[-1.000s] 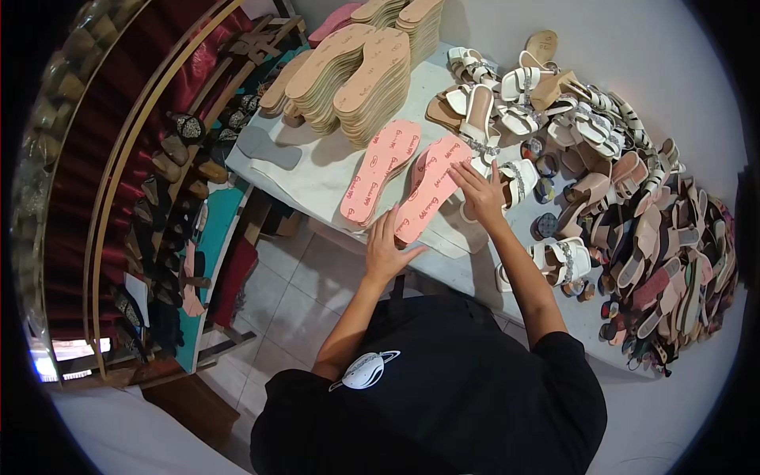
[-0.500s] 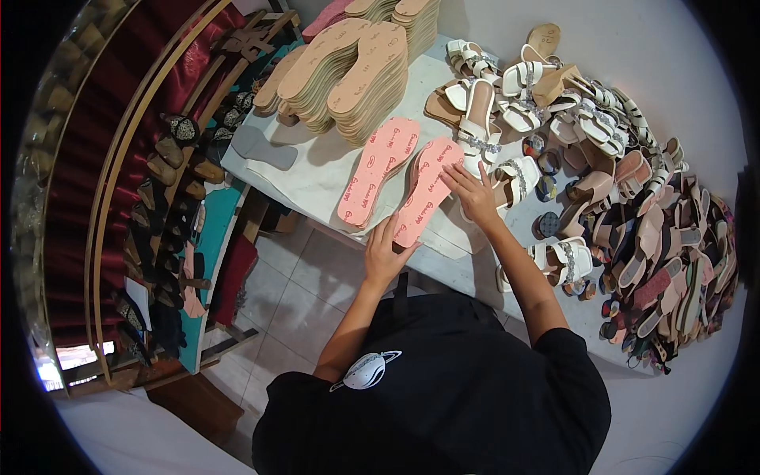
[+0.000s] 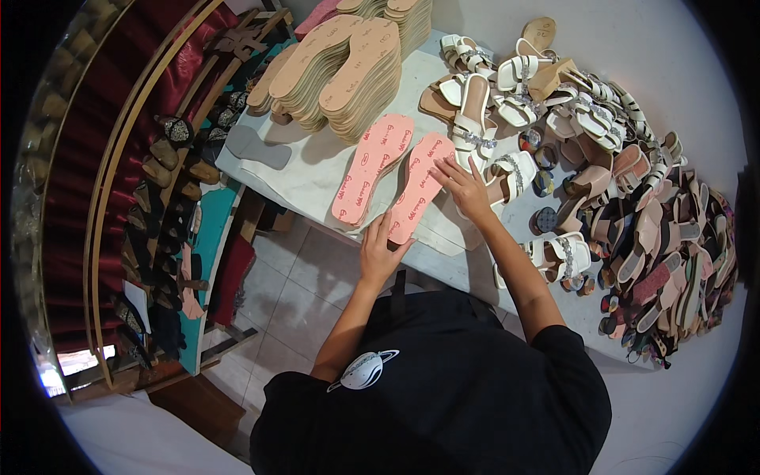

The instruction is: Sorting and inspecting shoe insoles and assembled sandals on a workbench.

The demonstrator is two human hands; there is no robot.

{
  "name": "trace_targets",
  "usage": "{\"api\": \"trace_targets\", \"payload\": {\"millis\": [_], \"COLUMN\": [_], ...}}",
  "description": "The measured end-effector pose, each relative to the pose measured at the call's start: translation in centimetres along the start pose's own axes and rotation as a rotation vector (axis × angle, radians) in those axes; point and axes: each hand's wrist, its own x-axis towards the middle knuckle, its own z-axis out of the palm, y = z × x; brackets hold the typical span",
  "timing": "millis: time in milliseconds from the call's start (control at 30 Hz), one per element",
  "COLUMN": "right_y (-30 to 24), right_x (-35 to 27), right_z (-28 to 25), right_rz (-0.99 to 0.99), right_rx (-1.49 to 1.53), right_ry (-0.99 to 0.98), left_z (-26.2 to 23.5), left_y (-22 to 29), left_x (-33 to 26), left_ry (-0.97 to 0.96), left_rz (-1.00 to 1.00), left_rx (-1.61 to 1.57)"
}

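Observation:
Two short stacks of pink printed insoles lie side by side near the table's front edge. My left hand (image 3: 381, 252) is at the heel of the right-hand insole stack (image 3: 419, 198), its fingers and thumb closed about the heel end. Across the toe end of the same stack rests my right hand (image 3: 465, 190), palm down with fingers spread. The left-hand insole stack (image 3: 370, 170) lies untouched just beside it. Behind them stand tall stacks of tan insoles (image 3: 360, 67). A grey sole-shaped piece (image 3: 257, 149) lies at the table's left edge.
White strappy sandals (image 3: 475, 119) crowd the table beside my right hand. Farther right is a large heap of assorted shoes (image 3: 665, 245), with small round patterned pieces (image 3: 543, 220) nearby. To the left stands a rack of shoes (image 3: 166, 198) beside a dark red curtain (image 3: 79, 158).
The whole view has shifted slightly. Both hands stay on the right-hand pink insole stack, with only slight movement of the fingers.

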Motion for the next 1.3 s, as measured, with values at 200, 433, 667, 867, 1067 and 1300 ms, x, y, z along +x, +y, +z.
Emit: {"api": "trace_targets", "payload": {"millis": [200, 433, 667, 867, 1067, 1300], "right_y": [-0.14, -0.02, -0.01, 0.01, -0.03, -0.19], "right_x": [0.07, -0.32, -0.44, -0.65, -0.62, -0.82], "right_z": [-0.34, -0.3, -0.22, -0.27, -0.28, -0.19], "right_rz": [0.02, 0.042, 0.05, 0.047, 0.041, 0.071], "right_rx": [0.041, 0.098, 0.116, 0.118, 0.112, 0.091], "right_ry": [-0.036, -0.121, -0.166, -0.166, -0.175, -0.244], "left_z": [0.11, 0.05, 0.04, -0.22, -0.3, -0.39], "left_y": [-0.29, -0.4, -0.49, -0.09, -0.1, -0.22], "left_x": [-0.29, -0.33, -0.61, -0.38, -0.58, -0.52], "left_ry": [-0.017, -0.024, -0.027, -0.025, -0.013, -0.028], "left_rz": [-0.003, 0.004, 0.01, 0.002, -0.006, 0.001], "left_rx": [-0.035, -0.023, -0.002, -0.03, -0.042, -0.021]}}
